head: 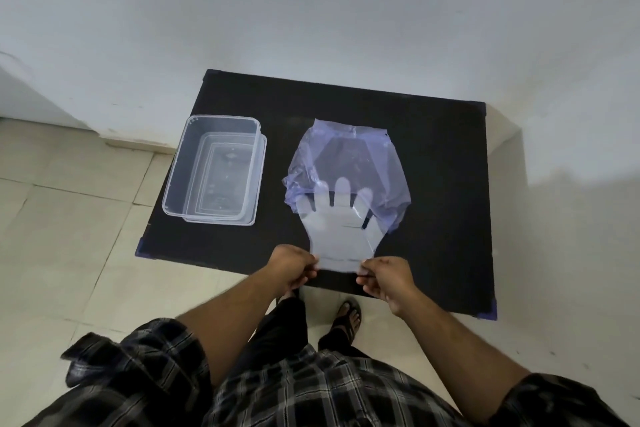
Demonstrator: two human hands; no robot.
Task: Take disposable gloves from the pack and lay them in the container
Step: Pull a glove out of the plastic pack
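Note:
A thin translucent disposable glove [337, 236] lies flat on the black table [440, 211], its fingers still inside the mouth of a bluish clear plastic pack [349, 159]. My left hand [292, 267] pinches the left corner of the glove's cuff and my right hand [386, 279] pinches the right corner, both at the table's near edge. A clear rectangular plastic container [180, 177] stands to the left of the pack, with nothing visible inside it.
The table stands against a white wall, with tiled floor to its left and below. Blue tape marks the table's corners [490, 312]. My sandalled foot [348, 319] shows under the near edge.

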